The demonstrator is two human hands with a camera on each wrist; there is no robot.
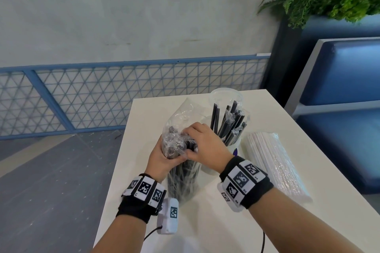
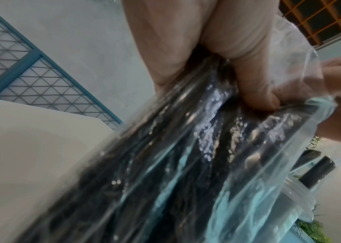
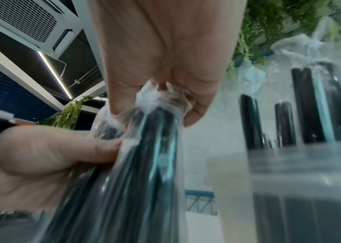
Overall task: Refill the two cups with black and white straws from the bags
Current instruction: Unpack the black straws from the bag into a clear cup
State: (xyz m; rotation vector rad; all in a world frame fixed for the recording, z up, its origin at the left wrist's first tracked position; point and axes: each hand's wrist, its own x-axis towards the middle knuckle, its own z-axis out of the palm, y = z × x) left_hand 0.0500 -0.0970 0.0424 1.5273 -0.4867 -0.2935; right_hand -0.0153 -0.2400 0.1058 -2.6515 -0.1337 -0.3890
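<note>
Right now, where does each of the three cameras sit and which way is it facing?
Head: worn on the head, facing forward-down at the table; both hands grip the bag of black straws.
Left wrist: looks along the left hand at the bag.
Right wrist: looks along the right hand pinching straws; the cup beside.
Shared: all show the bag.

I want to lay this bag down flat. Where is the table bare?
Bare: the white table's near end, between the forearms. Crowded: the far right, where the clear cup of black straws stands and the wrapped bundle of white straws lies.
</note>
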